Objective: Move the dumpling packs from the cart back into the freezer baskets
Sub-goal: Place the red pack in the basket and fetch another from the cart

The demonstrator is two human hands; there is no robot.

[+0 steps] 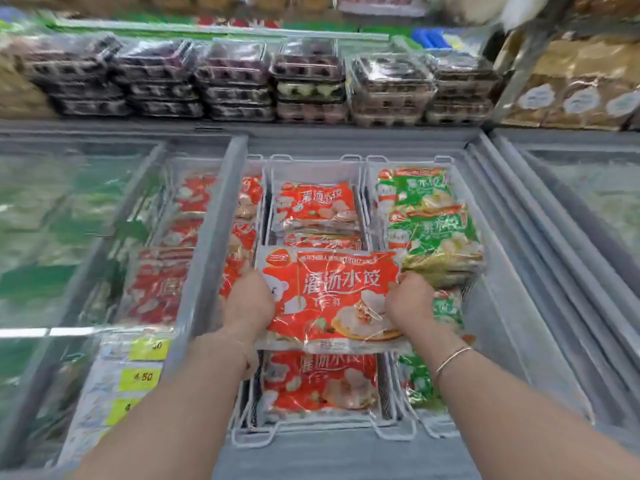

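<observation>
Dumpling pack (pixel 329 299) red, held flat over middle basket (pixel 317 168) matching red packs; my left hand (pixel 249 299) and right hand (pixel 410 299) gripped opposite edges, keeping it level.

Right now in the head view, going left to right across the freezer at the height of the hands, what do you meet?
Closed glass lid → red packs under the glass → left hand → held red dumpling pack → right hand → green packs → neighbouring freezer lid.
</observation>
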